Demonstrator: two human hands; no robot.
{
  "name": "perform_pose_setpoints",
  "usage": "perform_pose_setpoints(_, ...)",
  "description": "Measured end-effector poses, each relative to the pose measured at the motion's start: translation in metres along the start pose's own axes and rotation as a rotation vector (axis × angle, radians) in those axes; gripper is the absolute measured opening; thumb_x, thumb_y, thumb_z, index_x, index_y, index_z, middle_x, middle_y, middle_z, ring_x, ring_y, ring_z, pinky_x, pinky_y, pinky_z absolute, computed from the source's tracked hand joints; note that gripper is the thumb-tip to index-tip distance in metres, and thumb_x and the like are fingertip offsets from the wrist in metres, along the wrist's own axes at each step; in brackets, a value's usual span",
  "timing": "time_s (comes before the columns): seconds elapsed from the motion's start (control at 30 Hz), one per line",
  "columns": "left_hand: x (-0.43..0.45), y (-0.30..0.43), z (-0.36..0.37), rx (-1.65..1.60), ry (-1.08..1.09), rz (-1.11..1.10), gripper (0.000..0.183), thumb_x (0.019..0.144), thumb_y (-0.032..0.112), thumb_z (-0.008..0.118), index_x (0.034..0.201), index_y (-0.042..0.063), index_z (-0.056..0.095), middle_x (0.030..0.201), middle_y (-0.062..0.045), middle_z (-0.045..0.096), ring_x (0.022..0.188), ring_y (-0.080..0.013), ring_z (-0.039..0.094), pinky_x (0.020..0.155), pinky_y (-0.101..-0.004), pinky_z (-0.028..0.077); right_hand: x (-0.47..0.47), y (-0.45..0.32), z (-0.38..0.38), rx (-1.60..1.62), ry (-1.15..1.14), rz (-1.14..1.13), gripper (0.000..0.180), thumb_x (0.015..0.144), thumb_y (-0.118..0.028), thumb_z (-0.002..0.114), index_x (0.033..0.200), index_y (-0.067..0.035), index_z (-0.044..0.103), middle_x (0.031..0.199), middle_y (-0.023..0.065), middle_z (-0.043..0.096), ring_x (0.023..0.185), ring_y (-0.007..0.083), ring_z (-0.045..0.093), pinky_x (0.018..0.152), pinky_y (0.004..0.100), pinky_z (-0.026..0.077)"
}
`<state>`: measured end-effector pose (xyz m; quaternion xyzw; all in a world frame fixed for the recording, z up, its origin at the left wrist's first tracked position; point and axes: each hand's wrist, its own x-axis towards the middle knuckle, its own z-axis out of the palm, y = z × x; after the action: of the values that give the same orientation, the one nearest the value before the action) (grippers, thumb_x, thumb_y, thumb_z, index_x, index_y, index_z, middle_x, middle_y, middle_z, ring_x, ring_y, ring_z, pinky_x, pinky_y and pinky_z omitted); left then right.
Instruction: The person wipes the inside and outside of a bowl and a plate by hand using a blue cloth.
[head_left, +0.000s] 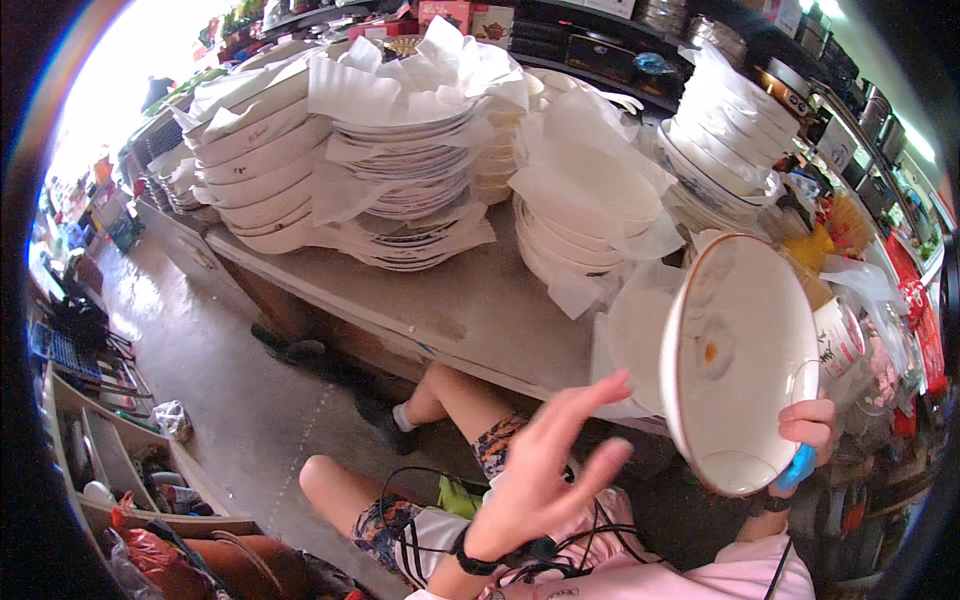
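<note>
My right hand (810, 431) grips the rim of a large white ceramic bowl (765, 330) with a brown edge, tilted on its side, its inside showing a brownish spot. A blue thing, perhaps a cloth, shows between that hand and the bowl. My left hand (551, 465) is raised to the left of the bowl, fingers apart, holding nothing. Left of the bowl, on the table (465, 315), stands a stack of white bowls (562, 240) with paper sheets between them. A sheet of white paper (637, 337) lies at the table's edge, partly behind the held bowl.
More stacks stand along the table: paper-lined plates (412, 172), deep white bowls (262, 172) and blue-patterned bowls (705, 172). A printed white cup (838, 341) and plastic bags crowd the right side. A wooden compartment box (180, 457) is at lower left. My legs are below the table edge.
</note>
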<state>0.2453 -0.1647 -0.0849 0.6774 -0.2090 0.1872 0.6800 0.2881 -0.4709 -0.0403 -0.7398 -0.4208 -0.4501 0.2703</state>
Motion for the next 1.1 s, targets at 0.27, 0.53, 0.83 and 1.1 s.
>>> perform_pose_setpoints(0.27, 0.0, -0.049, -0.063, 0.263, 0.672, -0.169, 0.012, 0.094, -0.002, 0.061, 0.106, -0.003, 0.062, 0.094, -0.004, 0.064, 0.083, -0.0074, 0.057, 0.074, -0.0221, 0.046, -0.006, 0.043, -0.008, -0.16, 0.016, 0.153, 0.011, 0.085, -0.012, 0.062, 0.08, -0.008, 0.053, 0.08, 0.0096, 0.059, 0.074, 0.0214, 0.057, 0.074, 0.0339, 0.047)
perform_pose_setpoints(0.53, 0.037, -0.061, 0.009, 0.332, 0.411, -0.109, 0.014, 0.085, -0.005, 0.067, 0.098, -0.001, 0.065, 0.092, -0.013, 0.066, 0.08, -0.0226, 0.064, 0.076, -0.0293, 0.05, -0.004, 0.073, 0.019, -0.131, -0.059, 0.21, 0.008, 0.084, -0.008, 0.065, 0.082, -0.007, 0.057, 0.08, 0.01, 0.062, 0.071, 0.0224, 0.061, 0.069, 0.0336, 0.048)
perform_pose_setpoints(0.83, 0.068, -0.062, 0.06, 0.267, 0.134, -0.049, 0.03, 0.084, -0.003, 0.068, 0.113, 0.001, 0.062, 0.114, -0.017, 0.067, 0.102, -0.0319, 0.065, 0.09, -0.0377, 0.051, -0.009, 0.091, 0.014, 0.0, -0.245, 0.328, 0.01, 0.08, -0.004, 0.067, 0.089, -0.009, 0.067, 0.087, 0.009, 0.068, 0.08, 0.0239, 0.069, 0.07, 0.0332, 0.054)
perform_pose_setpoints(1.1, 0.058, -0.051, 0.05, 0.321, 0.045, -0.04, 0.032, 0.084, -0.001, 0.067, 0.116, 0.001, 0.062, 0.113, -0.016, 0.068, 0.103, -0.0323, 0.066, 0.089, -0.036, 0.051, 0.039, 0.071, -0.001, 0.098, -0.595, 0.425, 0.03, 0.067, 0.002, 0.082, 0.093, -0.003, 0.069, 0.095, 0.0118, 0.07, 0.088, 0.029, 0.069, 0.075, 0.0345, 0.054)
